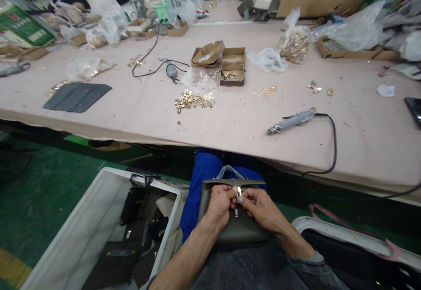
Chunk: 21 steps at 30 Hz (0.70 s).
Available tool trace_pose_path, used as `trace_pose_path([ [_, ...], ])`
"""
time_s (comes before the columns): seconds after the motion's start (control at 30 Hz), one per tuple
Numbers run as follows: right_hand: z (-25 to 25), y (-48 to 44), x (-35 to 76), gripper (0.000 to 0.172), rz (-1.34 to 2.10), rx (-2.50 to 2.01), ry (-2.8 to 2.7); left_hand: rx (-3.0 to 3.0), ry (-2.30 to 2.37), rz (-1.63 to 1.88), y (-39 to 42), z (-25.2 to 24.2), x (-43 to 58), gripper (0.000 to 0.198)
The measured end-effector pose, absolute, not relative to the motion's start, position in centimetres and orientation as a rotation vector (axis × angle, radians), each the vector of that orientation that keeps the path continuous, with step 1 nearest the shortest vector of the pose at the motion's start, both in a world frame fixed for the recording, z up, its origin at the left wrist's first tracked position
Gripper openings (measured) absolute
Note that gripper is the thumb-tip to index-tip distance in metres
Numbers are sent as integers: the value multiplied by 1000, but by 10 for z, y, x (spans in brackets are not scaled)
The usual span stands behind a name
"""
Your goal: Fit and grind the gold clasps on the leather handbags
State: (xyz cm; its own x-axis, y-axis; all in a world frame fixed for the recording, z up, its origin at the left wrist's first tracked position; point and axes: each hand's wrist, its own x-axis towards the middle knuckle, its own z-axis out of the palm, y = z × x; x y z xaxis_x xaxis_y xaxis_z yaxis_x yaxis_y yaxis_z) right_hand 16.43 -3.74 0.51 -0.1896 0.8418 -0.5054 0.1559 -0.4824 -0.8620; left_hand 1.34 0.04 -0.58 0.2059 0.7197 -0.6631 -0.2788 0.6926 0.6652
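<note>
Olive-grey, smooth and leather-like, a flap-topped bag rests on a lap in blue trousers at the lower centre of the frame, its handle wrapped in clear plastic. Near the flap's edge, a small shiny gold-toned metal plate stands between both hands: the fingers of the left hand are pinched together on its left side, and the fingers of the right hand are closed on its right side. Just below it, a small bright metal fitting sits on the bag's front.

White and rigid, an open plastic bin at the lower left contains dark bags. Across the middle of the frame runs the pinkish-beige covered worktop. A grey pen-shaped power screwdriver with a black cord lies on its right part; gold-toned rectangular metal pieces spill from a clear plastic bag near the centre, beside a small brown cardboard box containing tiny parts. A dark grey flat sheet lies at the left.
</note>
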Motion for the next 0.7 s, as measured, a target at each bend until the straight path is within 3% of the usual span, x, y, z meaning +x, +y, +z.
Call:
trace_pose_path([
  [0.7, -12, -43, 159, 37, 1759, -1423, -921, 542, 1140, 702, -3, -9, 11, 41],
])
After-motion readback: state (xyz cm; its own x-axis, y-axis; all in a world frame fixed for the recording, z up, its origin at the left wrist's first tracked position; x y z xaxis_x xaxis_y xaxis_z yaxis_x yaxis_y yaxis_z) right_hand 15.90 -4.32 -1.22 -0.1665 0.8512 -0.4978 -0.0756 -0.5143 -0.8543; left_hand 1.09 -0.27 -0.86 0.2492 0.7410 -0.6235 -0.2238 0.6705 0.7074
